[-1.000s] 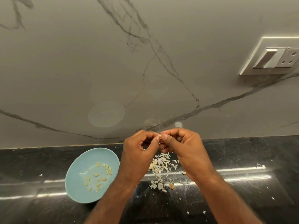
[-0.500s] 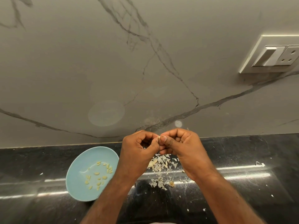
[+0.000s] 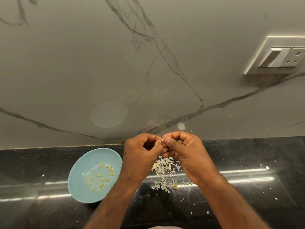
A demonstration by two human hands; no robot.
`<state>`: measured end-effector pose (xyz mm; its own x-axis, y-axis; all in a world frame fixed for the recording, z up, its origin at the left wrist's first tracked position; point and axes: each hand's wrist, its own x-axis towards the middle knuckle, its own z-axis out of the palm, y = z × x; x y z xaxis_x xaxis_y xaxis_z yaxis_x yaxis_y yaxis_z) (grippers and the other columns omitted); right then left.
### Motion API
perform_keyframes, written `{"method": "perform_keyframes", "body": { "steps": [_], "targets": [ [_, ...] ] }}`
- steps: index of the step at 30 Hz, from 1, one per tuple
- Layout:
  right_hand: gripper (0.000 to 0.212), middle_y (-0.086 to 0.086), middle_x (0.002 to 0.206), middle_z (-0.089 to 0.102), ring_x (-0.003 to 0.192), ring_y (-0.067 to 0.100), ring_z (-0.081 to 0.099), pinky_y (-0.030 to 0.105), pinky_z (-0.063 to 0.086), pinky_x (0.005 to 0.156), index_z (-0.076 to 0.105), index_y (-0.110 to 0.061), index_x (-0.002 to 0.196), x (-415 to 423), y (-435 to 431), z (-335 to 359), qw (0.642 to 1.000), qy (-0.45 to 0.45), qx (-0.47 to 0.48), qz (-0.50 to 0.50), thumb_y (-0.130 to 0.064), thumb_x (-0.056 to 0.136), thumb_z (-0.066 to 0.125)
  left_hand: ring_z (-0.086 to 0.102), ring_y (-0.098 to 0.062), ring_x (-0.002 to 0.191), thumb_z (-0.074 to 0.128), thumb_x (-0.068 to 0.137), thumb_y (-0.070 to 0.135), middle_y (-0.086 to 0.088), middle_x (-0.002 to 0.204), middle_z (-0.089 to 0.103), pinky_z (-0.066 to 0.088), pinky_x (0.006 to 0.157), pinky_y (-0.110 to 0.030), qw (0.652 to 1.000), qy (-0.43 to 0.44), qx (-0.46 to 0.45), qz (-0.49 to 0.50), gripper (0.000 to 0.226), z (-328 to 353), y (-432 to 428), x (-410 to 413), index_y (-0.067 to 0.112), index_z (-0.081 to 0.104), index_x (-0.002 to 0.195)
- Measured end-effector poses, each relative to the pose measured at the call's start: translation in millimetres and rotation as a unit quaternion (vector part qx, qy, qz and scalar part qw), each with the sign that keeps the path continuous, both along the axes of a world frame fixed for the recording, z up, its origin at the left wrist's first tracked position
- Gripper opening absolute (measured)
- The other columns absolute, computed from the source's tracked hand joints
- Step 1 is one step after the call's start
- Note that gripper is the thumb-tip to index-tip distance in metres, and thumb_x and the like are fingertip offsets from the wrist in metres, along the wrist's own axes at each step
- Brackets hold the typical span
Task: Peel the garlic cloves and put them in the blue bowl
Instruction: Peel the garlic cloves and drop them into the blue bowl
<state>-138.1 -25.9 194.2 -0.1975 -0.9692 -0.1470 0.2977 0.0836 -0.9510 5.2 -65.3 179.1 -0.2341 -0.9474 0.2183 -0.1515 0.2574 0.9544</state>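
At the centre of the frame the left hand [image 3: 140, 156] and right hand [image 3: 186, 151] together pinch one clove [image 3: 162, 140] above the peels [image 3: 165, 169], while the bowl [image 3: 79, 179], lower left on the tabletop [image 3: 247, 195], holds peeled cloves [image 3: 100, 177].

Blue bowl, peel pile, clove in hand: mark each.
blue bowl [image 3: 77, 179]: head view, bare inner wall, left side.
peel pile [image 3: 162, 167]: head view, middle of the heap.
clove [image 3: 162, 140]: head view, pale exposed tip.
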Motion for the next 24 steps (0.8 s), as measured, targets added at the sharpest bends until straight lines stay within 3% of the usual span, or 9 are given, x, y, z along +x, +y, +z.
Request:
{"method": "perform_keyframes", "body": {
  "steps": [3, 8, 13, 17, 21, 24],
  "targets": [
    [0.011, 0.014, 0.077, 0.072, 0.066, 0.019, 0.068, 0.027, 0.058, 0.062, 0.068, -0.003, 0.099, 2.2, -0.1, 1.0, 1.0, 0.011, -0.006, -0.029, -0.002, 0.089, 0.068, 0.068, -0.003, 0.063, 0.072, 0.084, 0.026, 0.01, 0.071, 0.073, 0.053, 0.06, -0.014, 0.999, 0.031, 0.033, 0.003, 0.005, 2.5, 3.7, -3.9, 0.022, 0.072, 0.082],
    [0.008, 0.016, 0.08, 0.074, 0.07, 0.022, 0.069, 0.028, 0.059, 0.066, 0.073, -0.003, 0.095, 3.2, 0.5, -1.0, 0.998, 0.046, -0.01, -0.034, -0.004, 0.09, 0.067, 0.066, -0.001, 0.062, 0.065, 0.076, 0.045, 0.008, 0.073, 0.072, 0.052, 0.06, -0.015, 0.998, 0.048, 0.04, 0.014, 0.026, 3.6, 7.4, -5.4, 0.021, 0.073, 0.083],
    [0.029, 0.015, 0.091, 0.076, 0.082, 0.025, 0.071, 0.033, 0.06, 0.078, 0.073, -0.006, 0.105, 2.2, 3.0, 0.5, 0.998, 0.053, -0.011, -0.014, -0.017, 0.079, 0.075, 0.071, -0.008, 0.069, 0.066, 0.08, 0.041, 0.009, 0.077, 0.073, 0.057, 0.063, -0.019, 0.999, 0.033, 0.026, 0.014, 0.018, 0.9, 7.0, -7.0, 0.025, 0.072, 0.086],
    [0.017, 0.017, 0.091, 0.076, 0.08, 0.021, 0.071, 0.028, 0.06, 0.074, 0.074, -0.007, 0.104, 1.3, 2.7, -0.2, 0.998, 0.058, -0.012, -0.01, -0.006, 0.088, 0.069, 0.069, -0.007, 0.068, 0.064, 0.079, 0.045, 0.01, 0.076, 0.072, 0.056, 0.063, -0.018, 0.999, 0.03, 0.025, 0.015, 0.021, 2.7, 8.9, -7.6, 0.026, 0.071, 0.085],
    [0.015, 0.024, 0.09, 0.072, 0.077, 0.02, 0.067, 0.025, 0.057, 0.071, 0.075, -0.007, 0.103, 0.7, 2.0, -1.4, 0.998, 0.054, -0.009, 0.004, -0.005, 0.093, 0.064, 0.067, -0.005, 0.065, 0.069, 0.088, 0.026, 0.008, 0.073, 0.072, 0.054, 0.062, -0.016, 0.998, 0.034, 0.039, 0.02, 0.007, 2.5, 8.8, -8.5, 0.021, 0.07, 0.083],
    [0.018, 0.016, 0.083, 0.07, 0.074, 0.017, 0.063, 0.025, 0.055, 0.068, 0.075, -0.004, 0.104, 0.6, 2.3, -2.2, 1.0, 0.016, -0.002, 0.014, -0.008, 0.089, 0.066, 0.061, -0.003, 0.061, 0.068, 0.091, 0.016, 0.004, 0.07, 0.07, 0.053, 0.06, -0.018, 0.997, 0.038, 0.058, 0.037, 0.01, -0.8, 7.5, -6.6, 0.018, 0.071, 0.081]
  ]
}}
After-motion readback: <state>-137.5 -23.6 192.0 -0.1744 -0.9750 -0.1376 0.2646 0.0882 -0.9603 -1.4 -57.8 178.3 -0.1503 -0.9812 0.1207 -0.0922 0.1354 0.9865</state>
